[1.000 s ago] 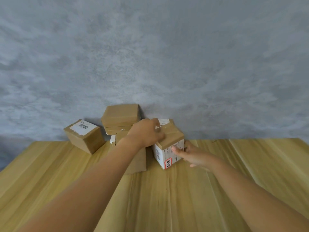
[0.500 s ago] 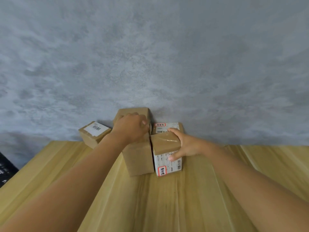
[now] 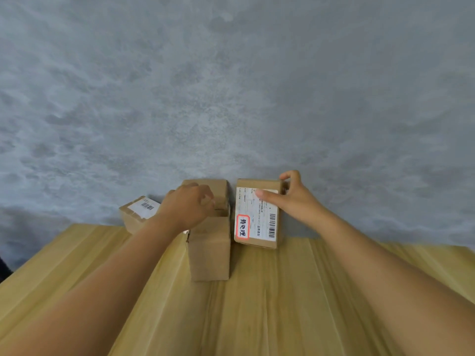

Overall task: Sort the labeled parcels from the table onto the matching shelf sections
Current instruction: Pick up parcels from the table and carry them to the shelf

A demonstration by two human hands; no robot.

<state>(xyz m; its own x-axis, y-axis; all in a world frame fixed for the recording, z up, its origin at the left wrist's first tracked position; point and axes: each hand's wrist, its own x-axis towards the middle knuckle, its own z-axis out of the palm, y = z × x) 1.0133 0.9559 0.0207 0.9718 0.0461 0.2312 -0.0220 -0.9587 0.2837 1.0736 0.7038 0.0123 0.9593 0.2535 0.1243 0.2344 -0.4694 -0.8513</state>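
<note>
A brown parcel with a white shipping label and a red-framed sticker [image 3: 257, 217] is tipped up at the back of the wooden table [image 3: 270, 304], its label facing me. My right hand [image 3: 290, 199] grips its upper right corner, thumb across the label. To its left stands a plain brown parcel [image 3: 209, 255] with another brown box [image 3: 218, 190] behind it. My left hand [image 3: 187, 209] rests curled over the top of that stack. A third parcel with a barcode label [image 3: 138, 214] sits further left against the wall.
A grey mottled wall [image 3: 231, 98] rises right behind the parcels. The wooden tabletop spreads toward me on both sides of my arms. A dark object shows at the far left edge [image 3: 3, 268].
My right hand has tipped the labelled parcel up so its label faces me and shifted to its upper corner. My left hand stays on the plain boxes. The view has moved closer.
</note>
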